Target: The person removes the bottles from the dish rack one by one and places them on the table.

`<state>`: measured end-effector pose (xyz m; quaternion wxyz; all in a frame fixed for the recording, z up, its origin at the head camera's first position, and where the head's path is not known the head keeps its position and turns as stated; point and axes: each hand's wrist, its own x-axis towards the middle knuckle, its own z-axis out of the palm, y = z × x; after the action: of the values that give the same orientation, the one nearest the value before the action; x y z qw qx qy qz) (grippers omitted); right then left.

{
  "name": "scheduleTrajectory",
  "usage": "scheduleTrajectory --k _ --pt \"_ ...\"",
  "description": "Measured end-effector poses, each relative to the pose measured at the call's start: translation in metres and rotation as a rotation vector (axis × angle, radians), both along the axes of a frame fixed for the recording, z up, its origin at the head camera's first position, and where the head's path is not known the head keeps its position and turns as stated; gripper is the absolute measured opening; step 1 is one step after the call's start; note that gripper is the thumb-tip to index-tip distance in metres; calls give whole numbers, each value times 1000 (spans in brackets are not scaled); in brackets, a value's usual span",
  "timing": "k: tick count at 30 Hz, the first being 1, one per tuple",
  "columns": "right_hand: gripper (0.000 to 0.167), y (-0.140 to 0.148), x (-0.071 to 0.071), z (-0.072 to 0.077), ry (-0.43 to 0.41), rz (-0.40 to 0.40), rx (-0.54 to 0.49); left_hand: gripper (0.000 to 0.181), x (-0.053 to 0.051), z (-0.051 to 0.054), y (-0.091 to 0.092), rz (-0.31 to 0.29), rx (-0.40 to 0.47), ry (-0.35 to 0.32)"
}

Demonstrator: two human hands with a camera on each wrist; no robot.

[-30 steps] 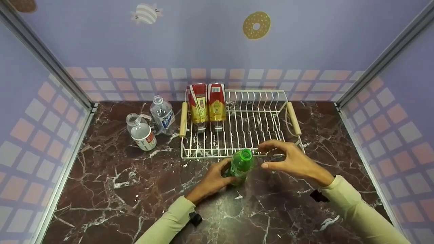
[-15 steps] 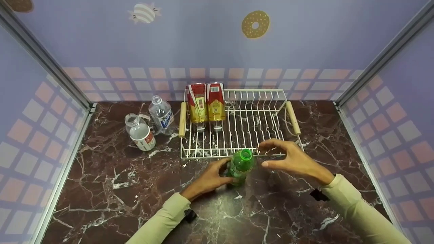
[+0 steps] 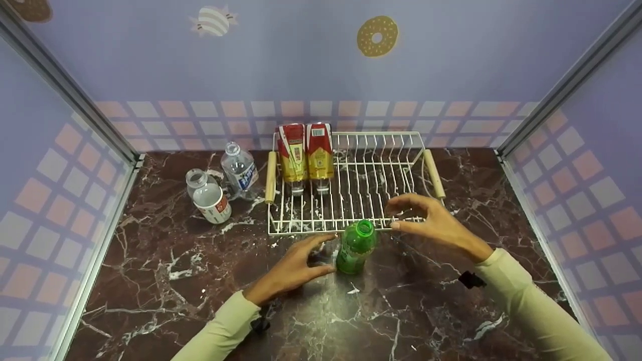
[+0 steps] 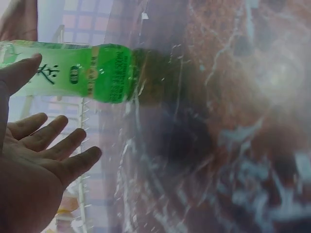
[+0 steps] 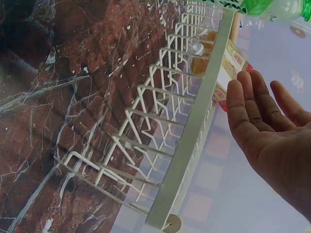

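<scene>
A green plastic bottle [image 3: 357, 248], uncapped at the top, stands upright on the marble-patterned table just in front of the wire rack [image 3: 351, 228]. To its left is my left hand [image 3: 296, 268], fingers and thumb spread apart, with a gap to the bottle. The left wrist view also shows that bottle [image 4: 109, 73] beyond the fingers. My right hand [image 3: 434, 223] hovers over the rack's front right part, fingers loosely bent and holding nothing. In the right wrist view, the right hand [image 5: 272, 121] is beside the rack's rim [image 5: 194, 121].
Two red and yellow bottles [image 3: 306, 155] lie in the rack's left part, caps toward me. A clear bottle with a blue label [image 3: 239, 170] and one with a white label [image 3: 209, 198] stand left of the rack. Walls enclose the back and sides.
My left hand has let go of the green bottle and drawn back to the left. My right hand has risen slightly toward the rack. The bottle stays in place.
</scene>
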<state>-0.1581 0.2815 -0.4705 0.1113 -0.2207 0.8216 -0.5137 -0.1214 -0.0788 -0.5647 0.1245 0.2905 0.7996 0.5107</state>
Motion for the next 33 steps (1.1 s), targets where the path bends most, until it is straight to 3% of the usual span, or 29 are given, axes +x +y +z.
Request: scheduleTrajectory --k 7,17,26,33 --pt "48 3 -10 -4 -2 -73 -15 68 7 22 -14 12 -82 7" --pt "50 7 -22 -5 -36 -120 -10 63 11 50 -30 41 -90 115" --pt "51 9 -31 -5 -64 -129 -14 61 9 65 -38 66 -83 181" --pt "52 8 -34 -4 -70 -149 -11 61 9 72 -41 114 -63 194"
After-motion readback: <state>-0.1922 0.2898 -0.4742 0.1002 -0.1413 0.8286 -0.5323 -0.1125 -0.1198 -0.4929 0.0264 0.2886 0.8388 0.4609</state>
